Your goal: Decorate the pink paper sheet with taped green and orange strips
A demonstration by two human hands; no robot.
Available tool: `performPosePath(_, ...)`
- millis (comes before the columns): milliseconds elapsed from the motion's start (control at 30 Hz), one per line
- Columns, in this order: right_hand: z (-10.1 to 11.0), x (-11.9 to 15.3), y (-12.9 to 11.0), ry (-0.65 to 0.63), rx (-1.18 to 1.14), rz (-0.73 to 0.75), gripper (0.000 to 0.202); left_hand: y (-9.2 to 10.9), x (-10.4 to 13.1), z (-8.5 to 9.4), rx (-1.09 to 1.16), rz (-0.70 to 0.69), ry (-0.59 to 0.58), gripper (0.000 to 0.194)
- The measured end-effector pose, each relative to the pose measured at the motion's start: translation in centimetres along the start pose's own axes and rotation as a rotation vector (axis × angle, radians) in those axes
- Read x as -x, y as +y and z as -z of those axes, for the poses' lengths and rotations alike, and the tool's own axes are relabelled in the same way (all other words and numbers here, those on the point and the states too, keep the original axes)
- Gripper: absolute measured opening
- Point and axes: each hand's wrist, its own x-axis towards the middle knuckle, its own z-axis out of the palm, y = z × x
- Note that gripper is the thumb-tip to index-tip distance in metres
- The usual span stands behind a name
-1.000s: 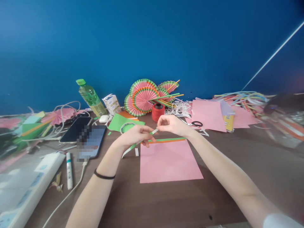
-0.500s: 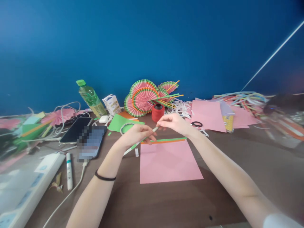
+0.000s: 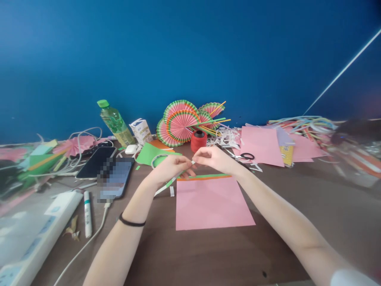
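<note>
Above the desk, my left hand (image 3: pixel 170 170) pinches a narrow white-and-green strip (image 3: pixel 162 188), whose lower end hangs out to the left below the palm. My right hand (image 3: pixel 216 159) is closed at the fingertips on the other end, close to the left fingertips. A curved white band (image 3: pixel 153 160) shows behind my left hand; whether it joins the strip I cannot tell. Beneath both hands lies a pink sheet of paper (image 3: pixel 212 206) with an orange and a green strip (image 3: pixel 214 176) along its far edge.
Behind the hands stand a red thread spool (image 3: pixel 198 142) and pleated paper fans (image 3: pixel 181 125). Scissors (image 3: pixel 247 156) lie by pink sheets (image 3: pixel 262 145) at right. To the left are a green bottle (image 3: pixel 116 126), two phones (image 3: pixel 95 163), a marker (image 3: pixel 87 214) and a power strip (image 3: pixel 50 234).
My right hand has moved slightly left and down, bringing its fingertips closer to the left ones. Less of the strip shows between them. My left hand has hardly moved.
</note>
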Motion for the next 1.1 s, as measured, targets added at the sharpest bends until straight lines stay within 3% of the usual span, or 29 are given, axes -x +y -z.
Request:
performPosePath(167,0.1,-0.1,0.4,0.115,0.024,0.037,0.027,0.3,0.1,0.2,0.018,0.006,-0.01,0.024)
performPosePath(333,0.6,-0.5,0.9,0.134,-0.006,0.019,0.031,0.6,0.2,0.4,0.0,0.014,0.005,0.021)
performPosePath(400,0.5,-0.4,0.8,0.262,0.027,0.065,0.027,0.5,0.2,0.4,0.002,0.019,0.031,0.022)
performPosePath(500,0.0,-0.1,0.3,0.494,0.175,0.252,0.016,0.2,0.0,0.4,0.005,0.002,0.076,0.024)
performPosePath(567,-0.2,0.2,0.0,0.557,0.284,0.369,0.013,0.0,-0.2,0.3,0.01,-0.009,0.103,0.025)
performPosePath(667,-0.7,0.3,-0.1,0.505,0.392,0.439,0.011,-0.1,-0.4,0.1,0.032,-0.006,0.138,0.024)
performPosePath(800,-1.5,0.1,0.5,0.404,0.454,0.418,0.011,0.2,-0.4,-0.3,0.03,-0.043,0.165,0.024)
performPosePath(1100,-1.9,0.2,0.1,0.352,0.375,0.364,0.011,0.9,-0.1,-0.7,-0.126,-0.089,0.249,0.024)
